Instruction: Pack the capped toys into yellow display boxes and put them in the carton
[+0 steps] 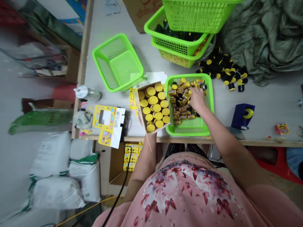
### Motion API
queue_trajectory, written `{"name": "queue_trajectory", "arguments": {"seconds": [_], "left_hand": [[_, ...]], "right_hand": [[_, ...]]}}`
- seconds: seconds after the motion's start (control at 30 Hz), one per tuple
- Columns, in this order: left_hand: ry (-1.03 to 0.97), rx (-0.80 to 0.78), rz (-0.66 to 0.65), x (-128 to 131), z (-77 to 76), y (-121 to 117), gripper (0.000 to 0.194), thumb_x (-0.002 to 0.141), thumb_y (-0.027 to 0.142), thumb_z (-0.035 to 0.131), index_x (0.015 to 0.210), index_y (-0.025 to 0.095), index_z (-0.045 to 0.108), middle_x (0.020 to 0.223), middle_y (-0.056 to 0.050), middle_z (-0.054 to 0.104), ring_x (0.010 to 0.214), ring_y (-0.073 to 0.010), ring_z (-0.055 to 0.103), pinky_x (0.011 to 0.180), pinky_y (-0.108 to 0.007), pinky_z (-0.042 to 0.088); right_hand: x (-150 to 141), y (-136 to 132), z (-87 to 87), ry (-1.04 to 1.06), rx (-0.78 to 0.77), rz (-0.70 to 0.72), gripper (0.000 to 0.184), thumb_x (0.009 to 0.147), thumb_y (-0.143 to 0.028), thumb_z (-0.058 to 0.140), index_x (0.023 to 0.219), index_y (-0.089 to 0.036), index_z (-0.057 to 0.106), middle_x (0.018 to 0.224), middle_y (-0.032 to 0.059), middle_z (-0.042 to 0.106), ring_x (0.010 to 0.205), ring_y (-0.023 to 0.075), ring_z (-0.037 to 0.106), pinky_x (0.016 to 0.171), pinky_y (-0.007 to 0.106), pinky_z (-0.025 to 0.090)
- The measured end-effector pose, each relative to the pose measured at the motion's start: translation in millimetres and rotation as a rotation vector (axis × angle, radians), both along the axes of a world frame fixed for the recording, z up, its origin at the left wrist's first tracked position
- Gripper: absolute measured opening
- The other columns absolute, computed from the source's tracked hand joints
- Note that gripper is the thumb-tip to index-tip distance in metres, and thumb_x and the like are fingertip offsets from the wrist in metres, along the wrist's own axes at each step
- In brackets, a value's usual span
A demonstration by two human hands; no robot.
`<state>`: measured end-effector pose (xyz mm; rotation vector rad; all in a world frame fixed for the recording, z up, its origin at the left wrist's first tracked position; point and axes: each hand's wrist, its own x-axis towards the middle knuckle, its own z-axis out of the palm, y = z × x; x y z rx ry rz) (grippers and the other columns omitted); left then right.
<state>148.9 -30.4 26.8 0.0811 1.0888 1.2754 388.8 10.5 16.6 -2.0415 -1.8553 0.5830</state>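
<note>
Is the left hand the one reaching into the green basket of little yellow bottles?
No, the head view shows it's the right hand reaching into the green plastic basket of little yellow bottles.

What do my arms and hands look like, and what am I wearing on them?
Both forearms are bare: the right arm and left arm show no gloves or bands, and the right hand is ungloved. The left hand is hidden from view. The short pink sleeves belong to a pink top printed with dark red butterflies.
</note>
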Motion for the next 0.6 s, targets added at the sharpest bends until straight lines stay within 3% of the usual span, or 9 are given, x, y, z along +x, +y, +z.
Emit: {"name": "queue_trajectory", "arguments": {"seconds": [0.07,0.2,0.37,0.5,0.6], "left_hand": [[-0.043,-0.026,-0.008,-3.4,-2.4,-0.9,0.071,0.104,0.065,0.012,0.148,0.027,0.052,0.141,-0.007,0.066,0.150,-0.0281,0.041,0.121,-0.052,0.040],[-0.086,0.024,0.018,-3.7,-5.6,2.6,0.061,0.102,0.066,0.029,0.142,0.030,0.058,0.137,-0.008,0.068,0.148,-0.0292,0.045,0.119,-0.051,0.043],[-0.076,0.078,0.056,1.1,-8.6,7.8,0.063,0.106,0.062,0.023,0.142,0.023,0.058,0.140,-0.006,0.067,0.149,-0.0247,0.042,0.120,-0.044,0.042],[-0.120,0.070,0.079,-2.7,-15.5,7.1,0.060,0.109,0.052,0.016,0.144,0.022,0.054,0.142,-0.005,0.066,0.147,-0.0215,0.045,0.118,-0.043,0.043],[-0.102,0.041,0.122,-3.6,-15.4,8.1,0.059,0.109,0.049,0.014,0.143,0.023,0.055,0.142,-0.005,0.065,0.145,-0.0205,0.048,0.117,-0.041,0.044]], "right_hand": [[16.6,12.7,-13.6,-0.132,-0.085,0.055,0.050,0.093,-0.002,0.036,0.136,-0.008,0.060,0.136,0.0210,0.063,0.125,0.0353,0.050,0.105,0.052,0.039],[19.7,12.2,-25.7,-0.223,-0.066,0.157,0.040,0.094,-0.011,0.042,0.127,-0.007,0.065,0.133,0.0228,0.062,0.125,0.0376,0.049,0.103,0.053,0.039],[13.0,-2.3,-29.0,-0.244,-0.133,0.260,0.053,0.090,0.000,0.034,0.137,-0.004,0.057,0.134,0.0248,0.063,0.123,0.0344,0.051,0.101,0.049,0.043],[18.7,-8.3,-19.7,-0.206,-0.178,0.167,0.047,0.093,-0.007,0.041,0.136,-0.002,0.058,0.132,0.0271,0.063,0.120,0.0370,0.055,0.102,0.051,0.046],[7.6,-17.5,4.6,-0.015,0.038,0.052,0.042,0.099,-0.018,0.046,0.137,-0.007,0.059,0.132,0.0234,0.061,0.123,0.0340,0.057,0.106,0.049,0.048]]}}
